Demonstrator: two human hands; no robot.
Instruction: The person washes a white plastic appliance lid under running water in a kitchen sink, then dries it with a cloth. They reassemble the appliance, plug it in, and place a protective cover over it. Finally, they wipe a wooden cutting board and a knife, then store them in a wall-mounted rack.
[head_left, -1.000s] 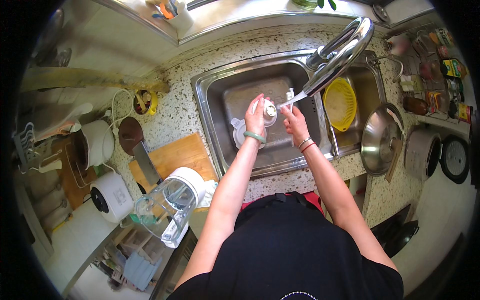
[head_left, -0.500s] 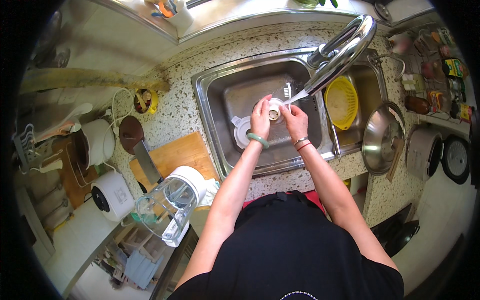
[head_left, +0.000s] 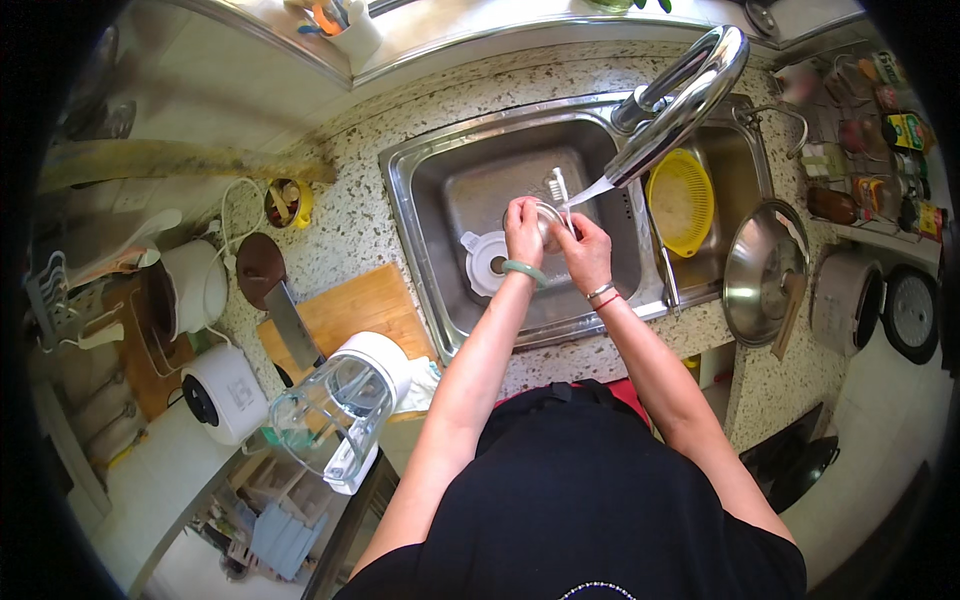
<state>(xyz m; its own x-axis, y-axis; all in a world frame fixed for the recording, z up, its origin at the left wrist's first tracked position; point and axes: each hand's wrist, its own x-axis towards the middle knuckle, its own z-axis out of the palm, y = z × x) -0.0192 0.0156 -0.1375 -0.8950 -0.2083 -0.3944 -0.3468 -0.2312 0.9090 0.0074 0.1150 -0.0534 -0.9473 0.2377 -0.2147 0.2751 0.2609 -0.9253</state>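
My left hand [head_left: 523,238] is closed on a small round pale part [head_left: 547,222] over the large sink basin [head_left: 465,190]. My right hand [head_left: 590,256] grips a white toothbrush [head_left: 558,187], bristle end pointing away from me. Its fingertips also reach the round part. Water [head_left: 592,190] streams from the chrome faucet [head_left: 690,105] beside the brush, close to my hands. A white round lid [head_left: 480,268] with a tab and a dark centre lies in the basin, left of my left wrist. My fingers hide much of the round part.
A yellow colander [head_left: 682,205] sits in the smaller right basin, with a steel pan lid [head_left: 765,275] right of it. On the left counter are a cutting board [head_left: 355,310], a knife [head_left: 292,325] and a clear pitcher [head_left: 330,400] lying tilted.
The round part has turned in my left hand, and its holed face no longer shows. In my right hand the toothbrush has shifted left and now leans that way.
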